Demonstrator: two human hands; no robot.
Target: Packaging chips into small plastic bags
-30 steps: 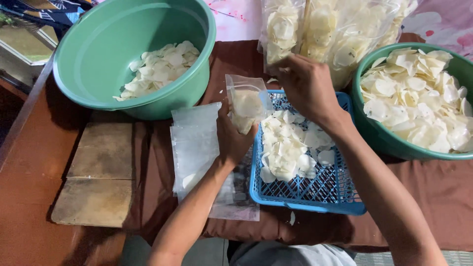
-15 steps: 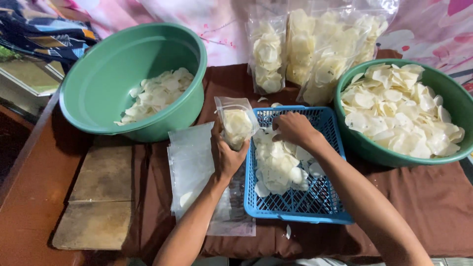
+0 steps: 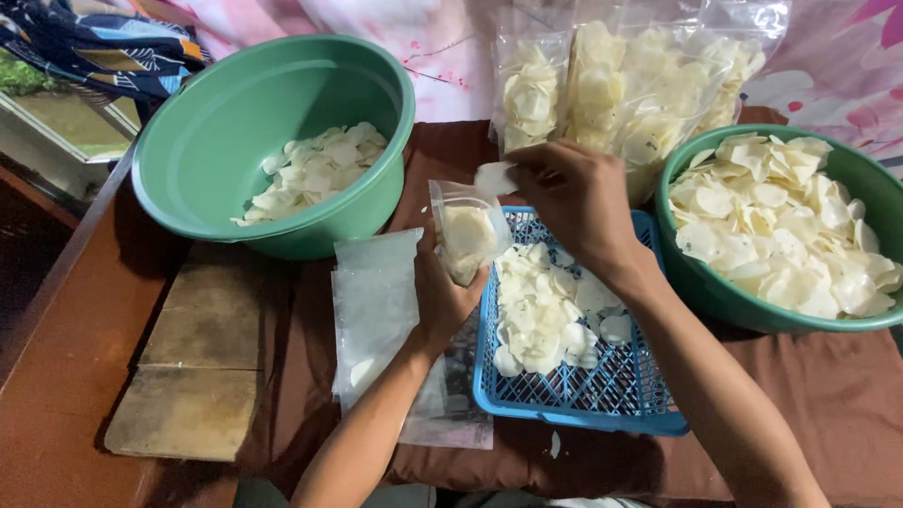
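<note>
2 green bowls flank the work. The left bowl (image 3: pixel 235 122) holds a shallow layer of pale chips on its far side; the right bowl (image 3: pixel 851 320) is heaped with them. Between the bowls sits a blue basket (image 3: pixel 602 395) with a loose pile of chips in its near-left part. Behind the basket, filled clear bags (image 3: pixel 611 85) lean against a pink flowered cloth (image 3: pixel 433 56). Just left of the basket lies a stack of empty clear bags (image 3: pixel 376 301), and left of that a worn wooden board (image 3: pixel 193 367). A single chip crumb (image 3: pixel 555 444) lies on the cloth in front of the basket.

The surface (image 3: pixel 56 376) is brown wood, covered under the basket and bowls by a dark brown cloth (image 3: pixel 828 395). At the top left a patterned blue fabric (image 3: pixel 103 47) and a window ledge show.

The left hand (image 3: pixel 440 292) is clamped around the lower part of a small clear bag (image 3: pixel 467 230), held upright at the basket's left rim, mouth open, partly filled with chips. The right hand (image 3: pixel 576 202) hovers over the basket's far edge, fingers pinched together on a white chip (image 3: pixel 494 177) right above the bag's mouth. The chip is thin, roundish and pale cream.
</note>
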